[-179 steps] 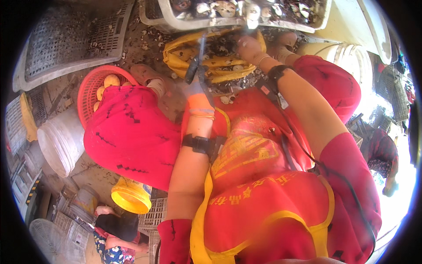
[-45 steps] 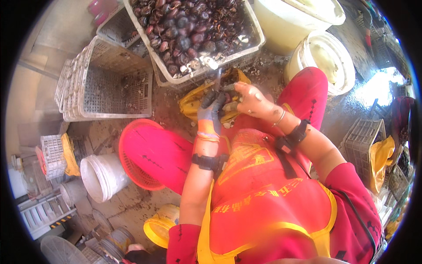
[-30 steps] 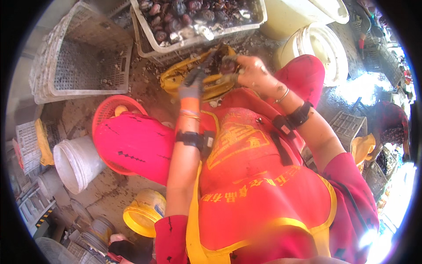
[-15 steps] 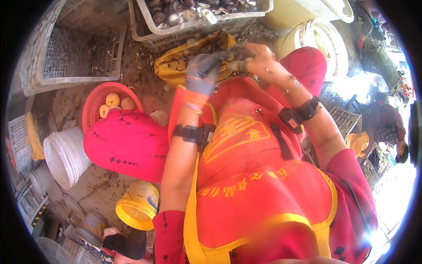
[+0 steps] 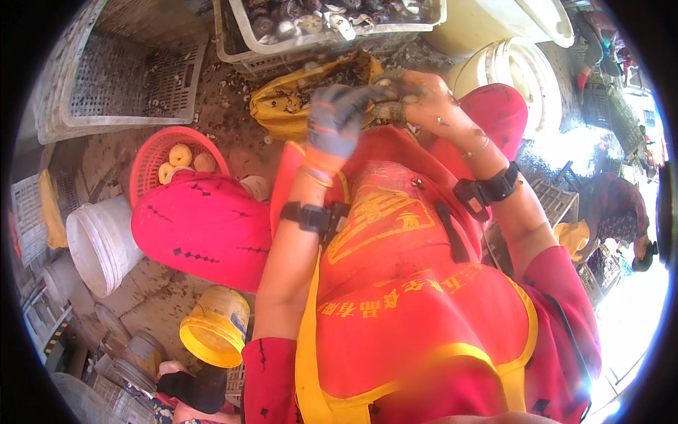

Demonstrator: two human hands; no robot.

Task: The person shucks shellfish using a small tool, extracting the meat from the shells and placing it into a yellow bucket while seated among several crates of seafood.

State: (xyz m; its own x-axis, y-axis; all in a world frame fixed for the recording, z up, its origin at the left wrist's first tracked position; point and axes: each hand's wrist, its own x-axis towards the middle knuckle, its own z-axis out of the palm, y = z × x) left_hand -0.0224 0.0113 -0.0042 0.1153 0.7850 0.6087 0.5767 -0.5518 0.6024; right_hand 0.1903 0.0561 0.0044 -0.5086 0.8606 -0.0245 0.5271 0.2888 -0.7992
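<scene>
Fingers (image 5: 388,111) of right hand (image 5: 427,101), head view: curled round a small blurred lump (image 5: 397,90), possibly shell | lump: by right end of yellow sack (image 5: 272,114), long axis unreadable | left hand (image 5: 334,122): gloved, lump just to its right, sack's near side, grip cannot be told | right hand nearer

Stained floor (image 5: 157,283), perhaps wet at right

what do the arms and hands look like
The left hand wears a grey-and-orange glove with thin wrist bands; the right hand has greyish finger covers and a bracelet. Black straps with boxes circle both forearms. Sleeves are red with dark marks; a dark cable crosses the right one.
</scene>
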